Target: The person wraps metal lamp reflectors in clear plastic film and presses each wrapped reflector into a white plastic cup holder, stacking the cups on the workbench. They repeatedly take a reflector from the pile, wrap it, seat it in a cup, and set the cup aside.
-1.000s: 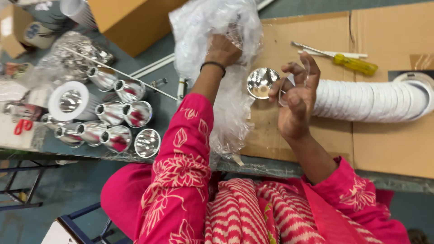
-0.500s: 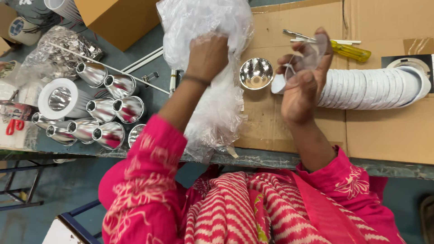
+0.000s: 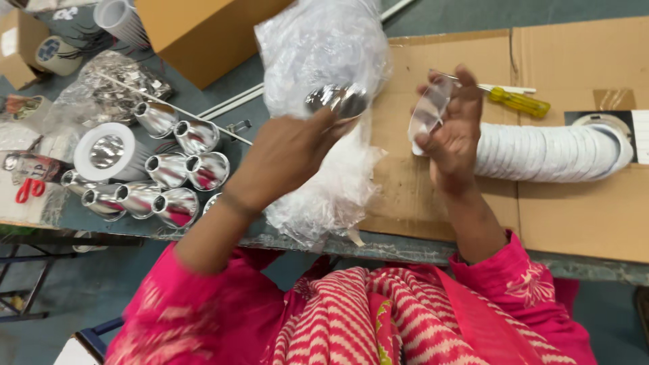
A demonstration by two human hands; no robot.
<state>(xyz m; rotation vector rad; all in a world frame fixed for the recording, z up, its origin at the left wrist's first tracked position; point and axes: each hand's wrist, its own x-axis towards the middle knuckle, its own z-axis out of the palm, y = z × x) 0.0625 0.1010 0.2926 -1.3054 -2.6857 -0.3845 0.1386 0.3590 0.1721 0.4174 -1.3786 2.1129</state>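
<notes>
Grey-green workbench (image 3: 433,253) under flattened cardboard (image 3: 574,203), grey floor (image 3: 61,290) below.

At the left, seven shiny metal reflector cups (image 3: 169,179) lie in a cluster on the table, and an eighth reflector cup (image 3: 336,99) sits in the left hand (image 3: 287,152). There is one yellow-handled screwdriver (image 3: 517,101) at the far right, one clear round disc (image 3: 428,108), one pair of red-handled scissors (image 3: 28,189) and one clear plastic bag (image 3: 324,101). The white rings (image 3: 551,152) at the right form one long stack, too tightly packed to count.

Left hand (image 3: 287,152) is raised, back toward the camera, fingers curled shut in a grip. Right hand (image 3: 451,132) is upright, fingers bent, pinching at chest height.
</notes>
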